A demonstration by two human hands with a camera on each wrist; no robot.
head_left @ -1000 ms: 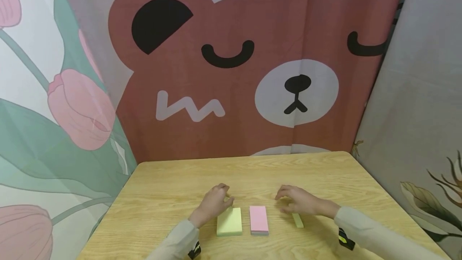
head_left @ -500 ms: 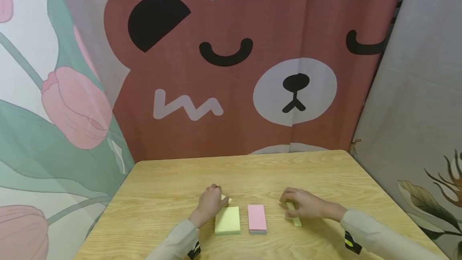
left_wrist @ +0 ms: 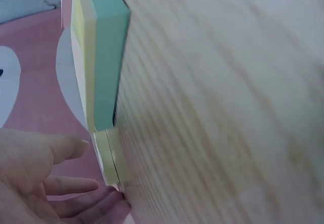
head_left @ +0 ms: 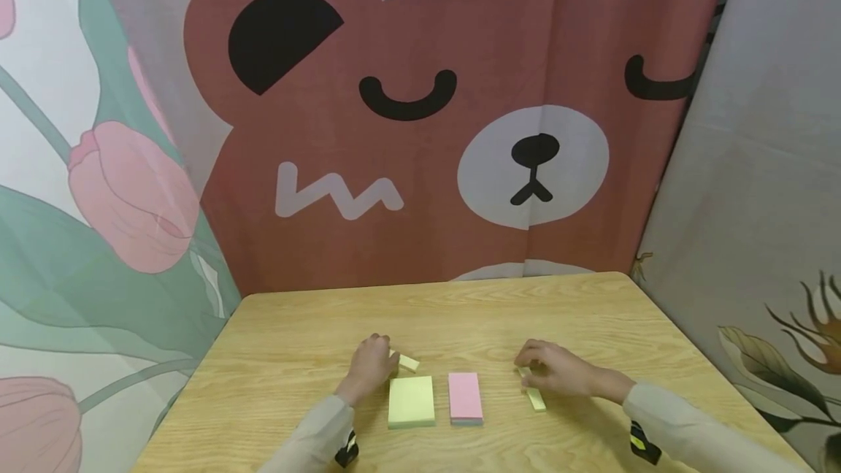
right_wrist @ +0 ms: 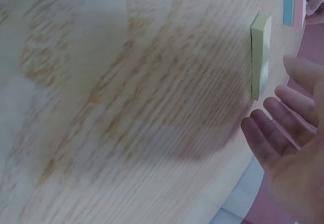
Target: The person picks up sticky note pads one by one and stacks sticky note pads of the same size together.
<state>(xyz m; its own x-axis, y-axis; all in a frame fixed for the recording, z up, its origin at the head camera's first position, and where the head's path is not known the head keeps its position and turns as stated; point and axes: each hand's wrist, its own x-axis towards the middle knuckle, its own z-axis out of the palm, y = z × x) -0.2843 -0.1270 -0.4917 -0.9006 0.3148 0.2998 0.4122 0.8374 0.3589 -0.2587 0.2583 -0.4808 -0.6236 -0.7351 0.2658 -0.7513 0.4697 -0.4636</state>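
Note:
My left hand rests low by the table, at the left end of a small pale-yellow sticky-note pad. In the left wrist view its thumb and fingers are apart, with the small pad just past the fingertips. A square yellow sticky-note pad lies nearer the body; from the side its stack shows a green layer below. To its right is a pink sticky-note pad. My right hand hovers with loosely bent fingers over a narrow yellow sticky-note pad, which stands apart from the fingers in the right wrist view.
The wooden table reaches back to a hanging cloth printed with a bear. Flowered cloths hang along the left and right sides. A black wrist strap sits under the right sleeve.
My left hand has drawn back to the left, uncovering the small yellow pad behind the square one. My right hand has shifted slightly right, and more of the narrow pad shows.

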